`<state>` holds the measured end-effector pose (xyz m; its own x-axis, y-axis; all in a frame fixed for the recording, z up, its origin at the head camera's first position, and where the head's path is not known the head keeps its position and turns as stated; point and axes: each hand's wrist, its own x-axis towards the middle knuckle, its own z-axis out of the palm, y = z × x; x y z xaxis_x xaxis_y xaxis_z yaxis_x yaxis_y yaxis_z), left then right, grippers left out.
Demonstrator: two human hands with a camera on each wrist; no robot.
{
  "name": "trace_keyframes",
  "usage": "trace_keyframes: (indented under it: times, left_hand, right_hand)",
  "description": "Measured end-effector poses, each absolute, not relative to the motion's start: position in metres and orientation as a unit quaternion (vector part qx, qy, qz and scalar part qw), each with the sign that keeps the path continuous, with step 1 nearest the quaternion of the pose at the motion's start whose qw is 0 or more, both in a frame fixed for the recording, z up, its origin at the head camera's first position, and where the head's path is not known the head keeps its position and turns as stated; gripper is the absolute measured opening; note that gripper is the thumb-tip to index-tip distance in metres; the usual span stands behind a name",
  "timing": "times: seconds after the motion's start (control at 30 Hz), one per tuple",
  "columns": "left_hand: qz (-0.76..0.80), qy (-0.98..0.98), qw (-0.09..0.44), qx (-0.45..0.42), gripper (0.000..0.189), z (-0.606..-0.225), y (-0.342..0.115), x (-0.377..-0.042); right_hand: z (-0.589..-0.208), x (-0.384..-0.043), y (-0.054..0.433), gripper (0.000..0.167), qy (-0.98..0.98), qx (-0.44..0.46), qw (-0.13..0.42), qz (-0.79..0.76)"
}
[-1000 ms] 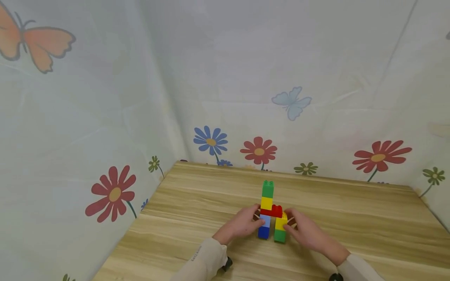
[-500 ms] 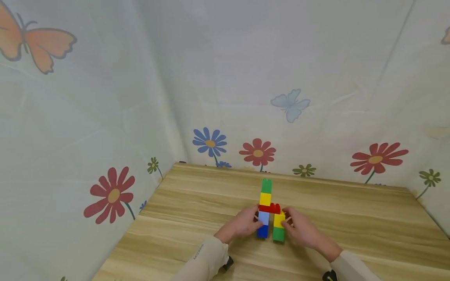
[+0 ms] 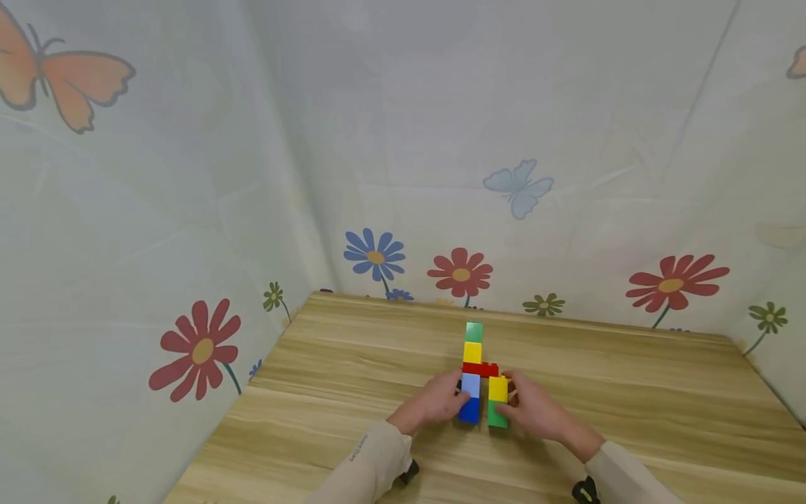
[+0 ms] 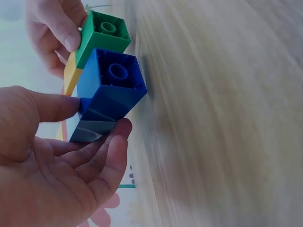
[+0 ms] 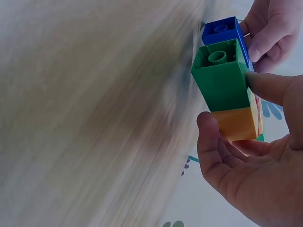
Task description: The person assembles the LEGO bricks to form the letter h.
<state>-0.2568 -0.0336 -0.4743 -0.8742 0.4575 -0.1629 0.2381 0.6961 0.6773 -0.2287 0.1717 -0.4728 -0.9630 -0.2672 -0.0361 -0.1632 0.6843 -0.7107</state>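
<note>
In the head view, a built toy-brick structure has a left column of dark blue (image 3: 469,411), light blue (image 3: 470,385), red (image 3: 481,369), yellow (image 3: 472,352) and green (image 3: 474,332) bricks. Its right leg is a yellow brick (image 3: 498,388) over a green brick (image 3: 497,414). The red brick spans toward this leg. Hollow undersides of the dark blue brick (image 4: 118,71) and green brick (image 5: 217,57) show, so the structure leans back. My left hand (image 3: 438,399) grips the blue bricks between thumb and fingers. My right hand (image 3: 538,407) pinches the right leg, thumb on green, fingers by yellow.
A wooden table (image 3: 352,364) lies beneath the hands. Behind it hangs a pale cloth backdrop (image 3: 403,140) printed with flowers and butterflies. A dark wrist device (image 3: 409,472) shows at the left sleeve and another (image 3: 585,490) at the right.
The structure has tipped further back, so the top green brick's studs have gone from sight. My right thumb has slid down from the yellow brick to the green one.
</note>
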Motion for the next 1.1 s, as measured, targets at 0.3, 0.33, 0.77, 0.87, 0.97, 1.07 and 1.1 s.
trace_keyframes:
  times: [0.3, 0.33, 0.77, 0.87, 0.97, 1.07, 1.1]
  left_hand:
    - [0.326, 0.907, 0.167, 0.208, 0.042, -0.476, -0.031, -0.259]
    - [0.325, 0.907, 0.168, 0.206, 0.041, -0.477, -0.031, -0.260]
    - [0.313, 0.910, 0.170, 0.210, 0.045, -0.476, -0.029, -0.267]
    - [0.316, 0.909, 0.169, 0.212, 0.047, -0.479, -0.029, -0.267]
    - [0.319, 0.906, 0.163, 0.226, 0.049, -0.481, -0.029, -0.269]
    - [0.321, 0.901, 0.157, 0.246, 0.050, -0.483, -0.030, -0.269]
    - [0.320, 0.900, 0.155, 0.253, 0.050, -0.483, -0.030, -0.269]
  right_hand:
    - [-0.478, -0.232, 0.176, 0.059, 0.919, -0.108, 0.079, -0.370]
    - [-0.478, -0.232, 0.177, 0.059, 0.920, -0.108, 0.081, -0.368]
    - [-0.478, -0.240, 0.177, 0.087, 0.918, -0.104, 0.099, -0.371]
    - [-0.479, -0.241, 0.177, 0.093, 0.916, -0.109, 0.103, -0.373]
    - [-0.479, -0.241, 0.179, 0.094, 0.914, -0.117, 0.109, -0.373]
    - [-0.480, -0.242, 0.182, 0.097, 0.912, -0.129, 0.112, -0.373]
    - [-0.481, -0.242, 0.183, 0.097, 0.910, -0.134, 0.113, -0.375]
